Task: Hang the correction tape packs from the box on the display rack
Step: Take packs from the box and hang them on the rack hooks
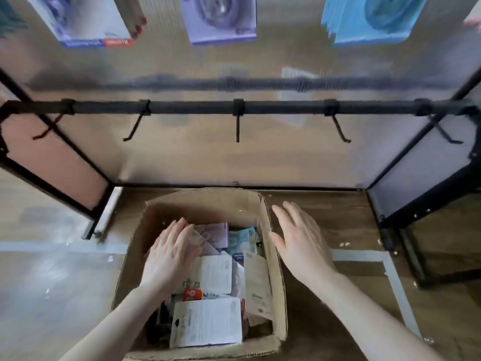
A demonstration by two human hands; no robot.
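Observation:
An open cardboard box [276,287] stands on the floor below me, holding several correction tape packs [208,324], most lying with the white back up. My left hand [169,254] reaches into the box with straight fingers resting on a purple pack [213,234]. Over the box's right wall hovers my right hand [299,241], fingers spread and empty. The black display rack [239,107] stands in front, its lower bar carrying several bare hooks. Higher up hang purple packs [221,19] and blue packs [372,19].
The rack's black frame legs [406,225] stand on a dark wooden base at right, and another leg [91,225] at left. Pale tape lines [390,272] cross the floor. A translucent panel backs the rack.

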